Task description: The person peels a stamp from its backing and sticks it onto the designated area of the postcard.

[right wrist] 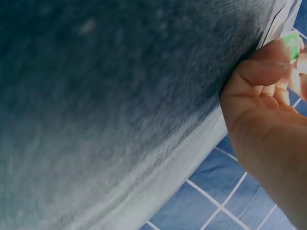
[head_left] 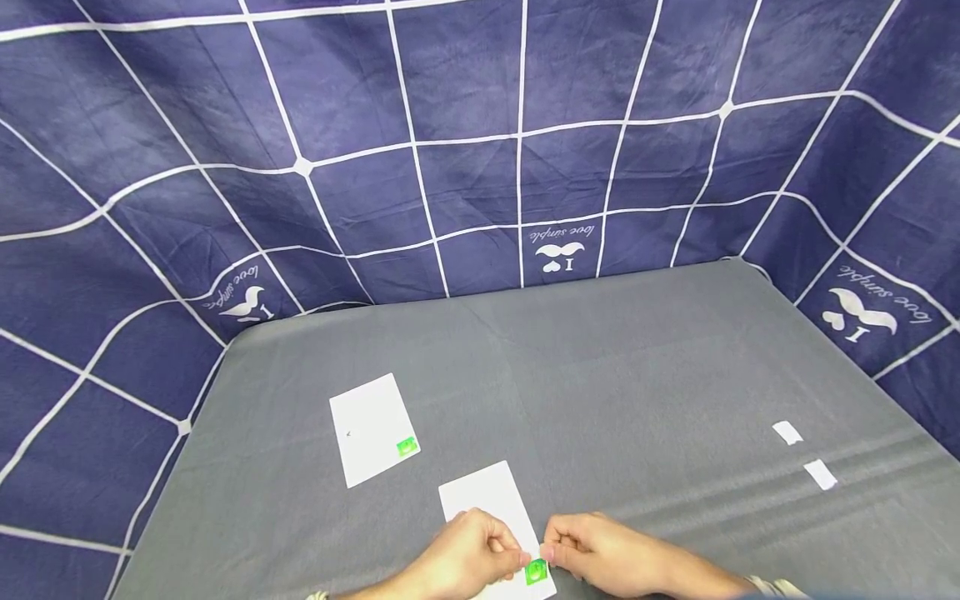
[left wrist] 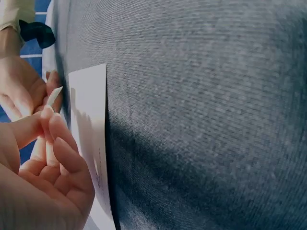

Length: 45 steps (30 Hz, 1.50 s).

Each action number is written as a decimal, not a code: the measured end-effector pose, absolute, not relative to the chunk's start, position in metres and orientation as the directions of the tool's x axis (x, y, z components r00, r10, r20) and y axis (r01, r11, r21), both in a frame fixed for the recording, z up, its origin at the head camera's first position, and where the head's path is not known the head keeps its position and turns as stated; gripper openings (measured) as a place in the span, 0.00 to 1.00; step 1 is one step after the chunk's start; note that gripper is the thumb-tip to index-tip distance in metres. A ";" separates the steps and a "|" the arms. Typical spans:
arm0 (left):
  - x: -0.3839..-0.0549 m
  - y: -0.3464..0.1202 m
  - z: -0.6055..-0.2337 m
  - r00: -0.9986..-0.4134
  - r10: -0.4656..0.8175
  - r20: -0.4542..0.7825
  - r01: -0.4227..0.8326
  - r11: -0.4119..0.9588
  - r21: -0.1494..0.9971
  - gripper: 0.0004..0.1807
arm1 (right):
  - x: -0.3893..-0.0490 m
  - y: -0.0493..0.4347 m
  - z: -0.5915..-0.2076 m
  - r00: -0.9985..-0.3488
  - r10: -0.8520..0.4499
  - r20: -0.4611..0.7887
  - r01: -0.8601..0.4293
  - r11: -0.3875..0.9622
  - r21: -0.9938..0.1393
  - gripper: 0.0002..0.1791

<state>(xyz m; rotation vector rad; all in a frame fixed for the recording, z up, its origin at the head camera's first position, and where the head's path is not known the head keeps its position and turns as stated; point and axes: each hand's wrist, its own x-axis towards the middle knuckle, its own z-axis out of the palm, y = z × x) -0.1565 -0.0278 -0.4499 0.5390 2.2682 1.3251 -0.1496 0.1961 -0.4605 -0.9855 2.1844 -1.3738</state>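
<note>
In the head view my left hand [head_left: 480, 554] and my right hand [head_left: 603, 554] meet over the lower right corner of a white sheet of paper [head_left: 483, 492]. Between their fingertips is a small green sticker [head_left: 536, 572], which both hands pinch by its upper edge. From the left wrist, a pale edge of the sticker [left wrist: 54, 96] sticks up from the left thumb and index finger. The right wrist view shows the sticker's green face [right wrist: 291, 45] beyond the right thumb. Part of the sheet is hidden under the left hand.
Farther back on the left lies another white sheet [head_left: 367, 425] with a green sticker [head_left: 407, 447] at its lower right corner. Two small white paper pieces [head_left: 787, 432] lie at the right on the grey cloth [head_left: 600, 375]. Blue checked curtains [head_left: 465, 183] surround the table.
</note>
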 end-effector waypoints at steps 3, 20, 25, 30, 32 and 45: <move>-0.157 -0.028 -0.451 -0.804 0.552 -0.221 0.012 0.386 0.922 0.09 | -0.150 0.196 -0.461 -0.689 -0.721 0.077 -0.398 0.287 -0.871 0.06; -0.156 -0.022 -0.441 -0.838 0.535 -0.106 0.387 0.720 0.576 0.11 | -0.153 0.193 -0.458 -0.667 -0.745 0.017 -0.431 0.367 -0.825 0.11; -0.157 -0.021 -0.441 -0.823 0.556 -0.118 0.410 0.724 0.554 0.11 | -0.154 0.191 -0.456 -0.676 -0.736 -0.038 -0.401 0.410 -0.819 0.13; -0.156 -0.022 -0.443 -0.820 0.557 -0.132 0.387 0.710 0.588 0.11 | -0.155 0.186 -0.452 -0.694 -0.702 -0.159 -0.313 0.493 -0.812 0.15; -0.156 -0.022 -0.443 -0.821 0.555 -0.135 0.389 0.716 0.579 0.11 | -0.155 0.183 -0.451 -0.706 -0.678 -0.204 -0.286 0.537 -0.793 0.16; -0.158 -0.019 -0.444 -0.819 0.555 -0.147 0.422 0.755 0.503 0.13 | -0.157 0.171 -0.445 -0.736 -0.620 -0.271 -0.309 0.664 -0.681 0.16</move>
